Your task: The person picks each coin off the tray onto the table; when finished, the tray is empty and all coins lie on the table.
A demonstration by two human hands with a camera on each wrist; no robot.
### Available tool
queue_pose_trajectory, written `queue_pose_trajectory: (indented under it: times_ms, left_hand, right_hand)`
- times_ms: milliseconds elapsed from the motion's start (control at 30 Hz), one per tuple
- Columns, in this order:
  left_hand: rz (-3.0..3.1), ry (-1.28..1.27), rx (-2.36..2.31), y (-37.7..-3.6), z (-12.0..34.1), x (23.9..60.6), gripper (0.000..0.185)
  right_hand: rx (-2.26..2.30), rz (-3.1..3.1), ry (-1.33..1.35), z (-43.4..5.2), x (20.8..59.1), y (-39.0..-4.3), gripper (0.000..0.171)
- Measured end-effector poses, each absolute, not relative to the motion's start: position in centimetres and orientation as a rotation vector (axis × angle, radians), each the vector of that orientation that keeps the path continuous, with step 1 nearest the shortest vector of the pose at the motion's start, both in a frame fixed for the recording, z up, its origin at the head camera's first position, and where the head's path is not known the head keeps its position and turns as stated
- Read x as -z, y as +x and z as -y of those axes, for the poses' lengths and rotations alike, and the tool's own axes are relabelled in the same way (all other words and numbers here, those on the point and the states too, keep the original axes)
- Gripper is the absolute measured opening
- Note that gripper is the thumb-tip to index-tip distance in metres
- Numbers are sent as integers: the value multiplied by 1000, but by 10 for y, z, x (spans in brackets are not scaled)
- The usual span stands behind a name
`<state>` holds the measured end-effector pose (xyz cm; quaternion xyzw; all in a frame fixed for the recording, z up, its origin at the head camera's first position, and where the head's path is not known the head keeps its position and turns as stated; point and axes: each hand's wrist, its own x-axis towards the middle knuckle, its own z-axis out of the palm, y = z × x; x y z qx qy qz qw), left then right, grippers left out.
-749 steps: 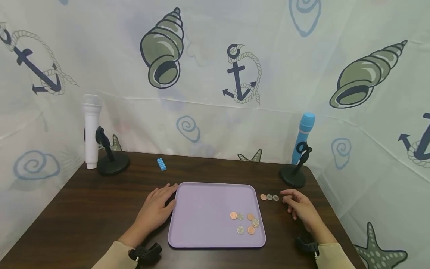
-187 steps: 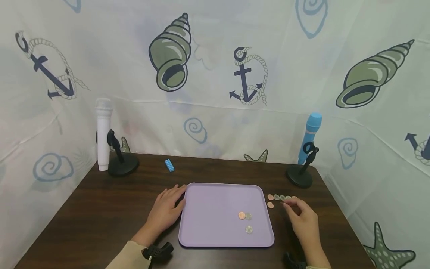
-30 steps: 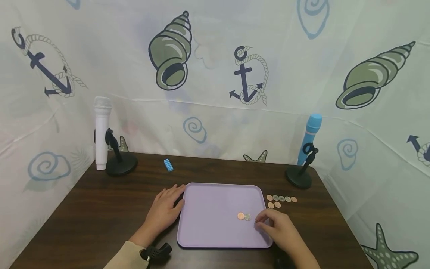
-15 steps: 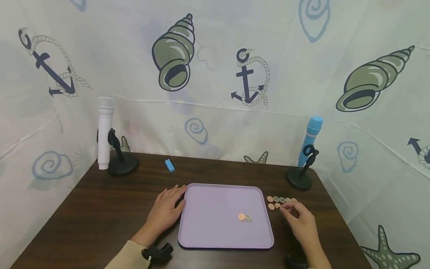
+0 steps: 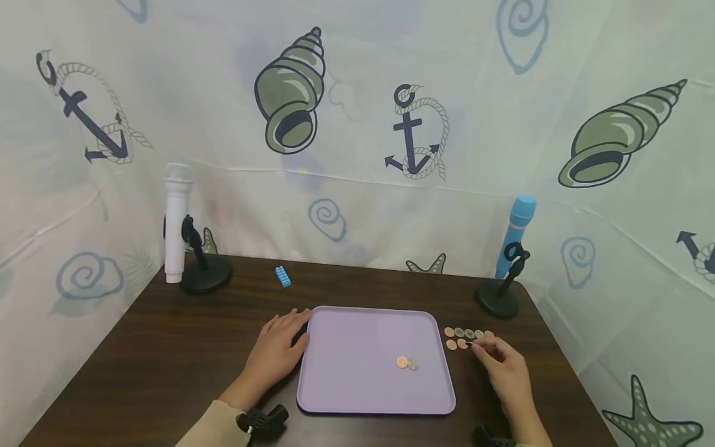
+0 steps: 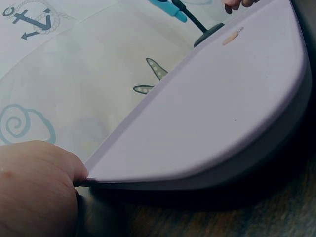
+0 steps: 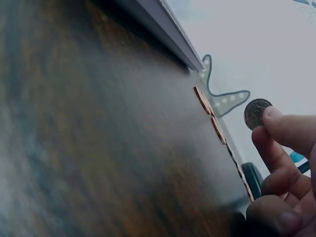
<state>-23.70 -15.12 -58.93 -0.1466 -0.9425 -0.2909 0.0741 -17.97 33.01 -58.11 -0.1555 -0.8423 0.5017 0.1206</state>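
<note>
My right hand (image 5: 505, 369) pinches a silver coin (image 7: 257, 113) between thumb and fingertip, just above the table beside the tray's right edge. Close by lie two rows of coins: a back row of copper and silver ones (image 5: 459, 333), and a front row with two copper coins (image 5: 451, 344). On the lilac tray (image 5: 357, 391) a copper coin (image 5: 401, 362) and a silver coin (image 5: 413, 364) lie side by side. My left hand (image 5: 275, 349) rests at the tray's left edge, fingers extended, its fingertips touching the back left corner.
A white microphone (image 5: 177, 230) and black stand (image 5: 205, 273) are at the back left. A blue microphone (image 5: 515, 233) and another black stand (image 5: 497, 299) stand at the back right. Behind the tray lies a small blue toy brick (image 5: 283, 276). A printed curtain (image 5: 363, 211) hangs behind the table.
Coins have gone from the tray into rows on the table at its right. Within the last second my right hand carried a silver coin from the tray to the front row. My left hand stays put.
</note>
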Motion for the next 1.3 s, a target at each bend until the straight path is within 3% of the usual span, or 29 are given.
queue_pose_trajectory:
  times_ms: [367, 1000, 1300]
  left_hand:
    - [2819, -438, 876, -236, 150, 587, 53]
    - [2829, -434, 886, -239, 150, 591, 53]
    - [2811, -447, 890, -237, 150, 588, 53]
  right_hand:
    - [-1350, 2434, -415, -331, 581, -183, 17]
    - [-1064, 2465, -616, -338, 576, -175, 20]
    - [-893, 2765, -402, -337, 572, -175, 30]
